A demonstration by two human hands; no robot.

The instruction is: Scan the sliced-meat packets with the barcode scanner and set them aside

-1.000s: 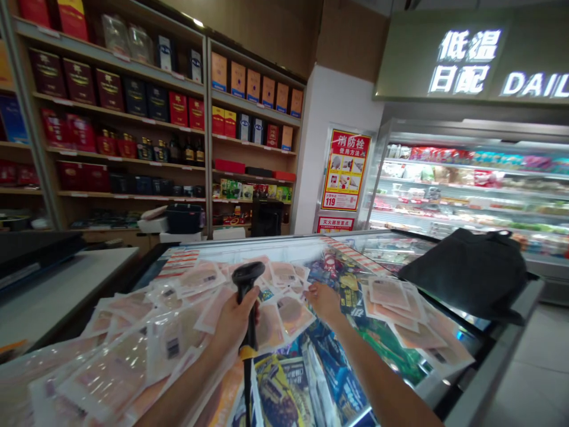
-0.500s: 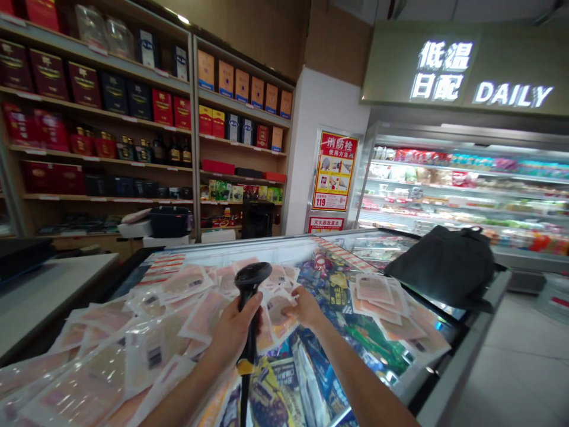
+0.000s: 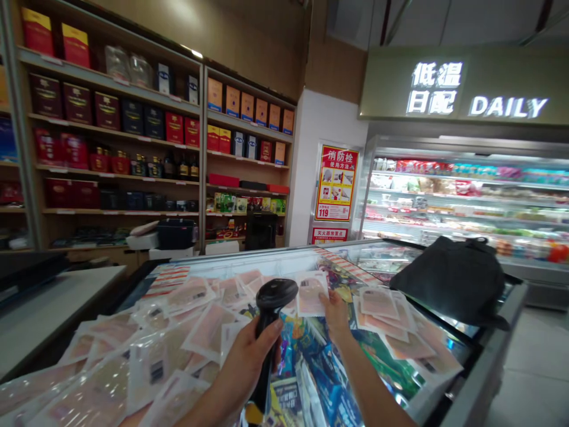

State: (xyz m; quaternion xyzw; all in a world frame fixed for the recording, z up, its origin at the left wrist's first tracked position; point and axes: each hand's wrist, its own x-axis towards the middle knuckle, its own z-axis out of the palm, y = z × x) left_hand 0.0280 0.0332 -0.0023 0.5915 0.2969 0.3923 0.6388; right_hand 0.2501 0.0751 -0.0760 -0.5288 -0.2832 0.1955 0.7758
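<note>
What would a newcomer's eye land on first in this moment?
Probably the glowing white DAILY sign at upper right. Near the center, the left hand grips a black handheld scanner, while the right hand holds a flat, square, translucent pinkish packet over a grey-rimmed chest freezer. To their right, a slumped black fabric bag lies on the freezer.

Head view, forward and down across the freezer [image 3: 488, 356], apparently near

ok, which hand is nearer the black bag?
Right. The right hand, pinching a flat packet, is left of the black bag in frame, with a packet pile between; the left hand, gripping the black scanner, is farther left.
</note>
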